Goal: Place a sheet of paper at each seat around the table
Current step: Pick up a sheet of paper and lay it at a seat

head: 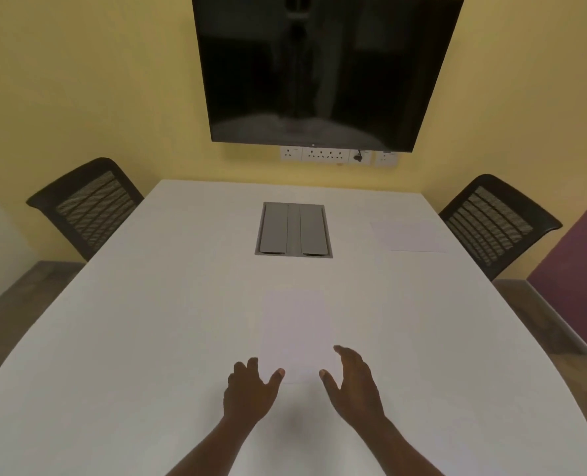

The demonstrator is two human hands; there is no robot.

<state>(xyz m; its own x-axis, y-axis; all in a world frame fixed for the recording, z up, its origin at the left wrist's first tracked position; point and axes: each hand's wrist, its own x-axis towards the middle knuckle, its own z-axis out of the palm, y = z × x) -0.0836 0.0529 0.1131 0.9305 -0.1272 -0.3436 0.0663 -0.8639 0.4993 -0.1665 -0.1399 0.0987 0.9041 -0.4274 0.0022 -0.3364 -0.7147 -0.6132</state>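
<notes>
A white sheet of paper lies flat on the white table straight in front of me. My left hand hovers at the sheet's near left corner, fingers spread, thumb near its edge. My right hand is at the near right corner, also spread and holding nothing. A second sheet of paper lies at the far right in front of the right chair. The table in front of the left chair shows no sheet.
A grey cable hatch is set into the table's middle. A dark wall screen hangs on the yellow wall above a row of sockets. A purple panel stands at the right.
</notes>
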